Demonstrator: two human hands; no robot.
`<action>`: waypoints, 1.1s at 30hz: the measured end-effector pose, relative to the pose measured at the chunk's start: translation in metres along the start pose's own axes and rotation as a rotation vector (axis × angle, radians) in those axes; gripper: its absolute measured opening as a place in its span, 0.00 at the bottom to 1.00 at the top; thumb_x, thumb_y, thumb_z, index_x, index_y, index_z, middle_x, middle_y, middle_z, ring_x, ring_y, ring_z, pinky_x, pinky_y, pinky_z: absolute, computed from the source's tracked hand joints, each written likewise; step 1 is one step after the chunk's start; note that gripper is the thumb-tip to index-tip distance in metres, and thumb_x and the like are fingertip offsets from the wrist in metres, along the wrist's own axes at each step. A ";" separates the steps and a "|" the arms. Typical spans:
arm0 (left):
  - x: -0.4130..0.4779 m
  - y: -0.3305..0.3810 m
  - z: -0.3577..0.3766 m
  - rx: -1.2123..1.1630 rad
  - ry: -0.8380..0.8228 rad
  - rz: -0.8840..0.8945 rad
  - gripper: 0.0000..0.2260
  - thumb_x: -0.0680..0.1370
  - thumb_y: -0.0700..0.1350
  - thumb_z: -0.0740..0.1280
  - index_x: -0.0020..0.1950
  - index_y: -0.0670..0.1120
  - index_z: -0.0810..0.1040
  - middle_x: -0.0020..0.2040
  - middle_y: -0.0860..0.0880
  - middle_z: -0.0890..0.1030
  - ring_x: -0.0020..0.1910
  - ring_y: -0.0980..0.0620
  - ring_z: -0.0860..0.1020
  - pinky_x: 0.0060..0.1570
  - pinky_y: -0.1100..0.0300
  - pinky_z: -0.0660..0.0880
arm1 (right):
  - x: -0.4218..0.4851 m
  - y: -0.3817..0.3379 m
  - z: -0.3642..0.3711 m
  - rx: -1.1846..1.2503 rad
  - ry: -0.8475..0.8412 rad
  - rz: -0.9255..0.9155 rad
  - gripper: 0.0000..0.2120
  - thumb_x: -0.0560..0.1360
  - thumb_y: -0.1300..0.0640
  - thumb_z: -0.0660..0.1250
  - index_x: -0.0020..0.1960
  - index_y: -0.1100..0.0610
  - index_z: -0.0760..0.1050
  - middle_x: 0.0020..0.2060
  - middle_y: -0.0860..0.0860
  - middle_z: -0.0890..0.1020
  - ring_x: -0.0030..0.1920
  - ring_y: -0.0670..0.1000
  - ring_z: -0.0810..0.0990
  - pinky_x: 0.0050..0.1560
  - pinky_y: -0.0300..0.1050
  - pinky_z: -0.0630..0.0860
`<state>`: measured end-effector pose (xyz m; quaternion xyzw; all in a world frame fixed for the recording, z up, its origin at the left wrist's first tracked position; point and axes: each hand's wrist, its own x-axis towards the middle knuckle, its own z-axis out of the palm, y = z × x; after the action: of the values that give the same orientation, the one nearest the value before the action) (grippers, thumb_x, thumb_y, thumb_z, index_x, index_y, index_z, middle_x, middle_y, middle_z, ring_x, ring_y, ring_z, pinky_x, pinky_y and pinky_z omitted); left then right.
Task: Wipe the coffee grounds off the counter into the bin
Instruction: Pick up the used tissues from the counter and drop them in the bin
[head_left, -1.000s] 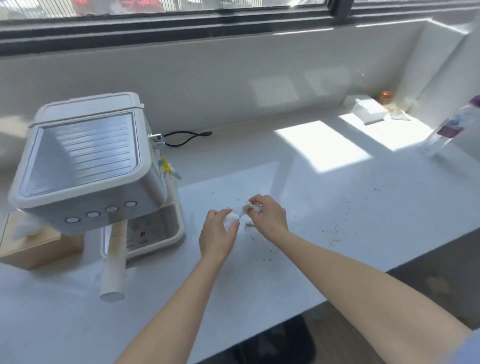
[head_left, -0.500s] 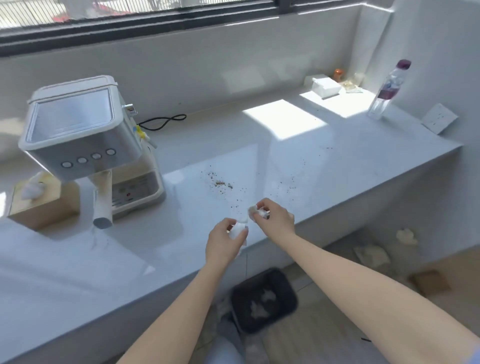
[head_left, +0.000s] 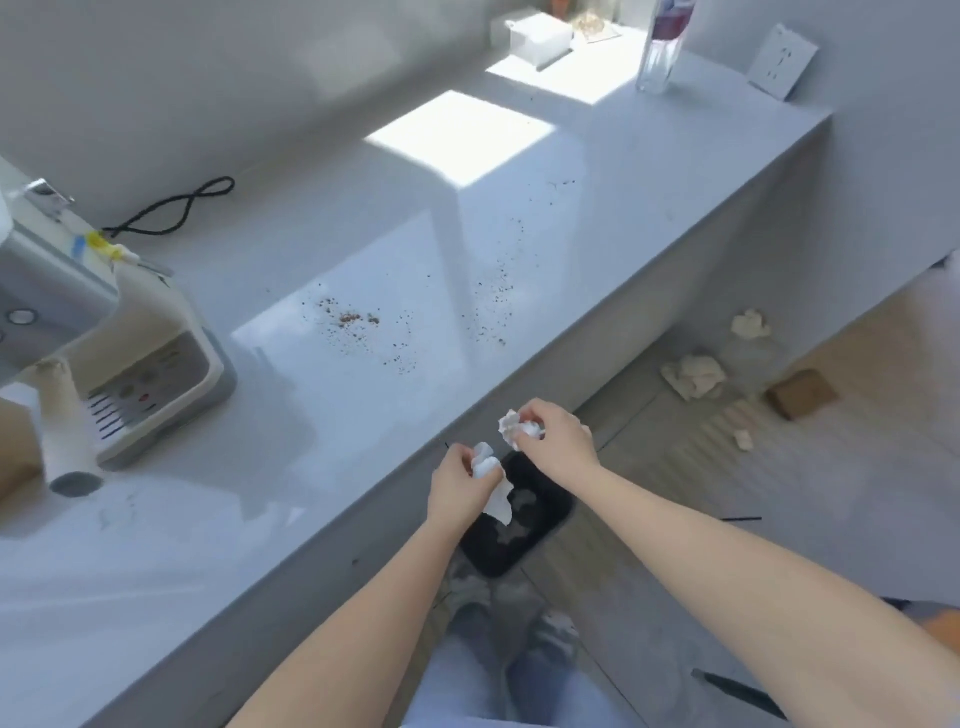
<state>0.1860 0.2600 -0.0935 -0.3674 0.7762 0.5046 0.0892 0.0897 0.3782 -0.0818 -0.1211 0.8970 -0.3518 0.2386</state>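
Head view: both hands are now hanging past the edge of the glossy pale-grey counter (head_left: 311, 234), having left it within the last second. The left hand (head_left: 457, 480) is clenching a crumpled white paper tissue (head_left: 485, 467) above the black rectangular floor bin (head_left: 545, 540); the right hand (head_left: 558, 441) is pinching a second white wad (head_left: 517, 428). Brown coffee grounds (head_left: 353, 318) are still lying scattered on the counter (wiping looks unfinished).

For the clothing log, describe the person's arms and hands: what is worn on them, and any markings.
Both forearms are bare as far as the frame shows, with no sleeve over them. The left hand and the right hand wear no gloves. No watch, bracelet or ring shows on either wrist or hand, and no markings are visible. Finer detail is too blurred to judge.
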 end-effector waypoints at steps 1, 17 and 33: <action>0.002 -0.006 0.006 -0.010 -0.015 -0.037 0.08 0.70 0.49 0.66 0.44 0.47 0.70 0.40 0.54 0.74 0.36 0.57 0.71 0.34 0.63 0.68 | 0.000 0.009 0.002 0.001 -0.006 0.037 0.03 0.73 0.50 0.63 0.44 0.48 0.73 0.45 0.44 0.79 0.47 0.49 0.77 0.50 0.45 0.63; 0.040 -0.130 0.068 -0.066 0.029 -0.439 0.08 0.73 0.48 0.67 0.47 0.46 0.72 0.43 0.51 0.77 0.40 0.55 0.76 0.35 0.59 0.70 | 0.019 0.139 0.099 0.101 -0.111 0.459 0.07 0.73 0.60 0.60 0.51 0.55 0.73 0.55 0.53 0.78 0.51 0.55 0.78 0.47 0.47 0.73; 0.108 -0.170 0.099 -0.191 0.116 -0.655 0.08 0.74 0.43 0.67 0.50 0.41 0.73 0.47 0.41 0.80 0.40 0.48 0.77 0.50 0.53 0.75 | 0.056 0.175 0.174 0.170 -0.219 0.597 0.18 0.78 0.62 0.58 0.67 0.59 0.65 0.64 0.60 0.72 0.61 0.61 0.73 0.58 0.49 0.70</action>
<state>0.1981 0.2544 -0.3172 -0.6316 0.5702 0.4980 0.1673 0.1224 0.3837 -0.3330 0.1305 0.8292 -0.3248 0.4357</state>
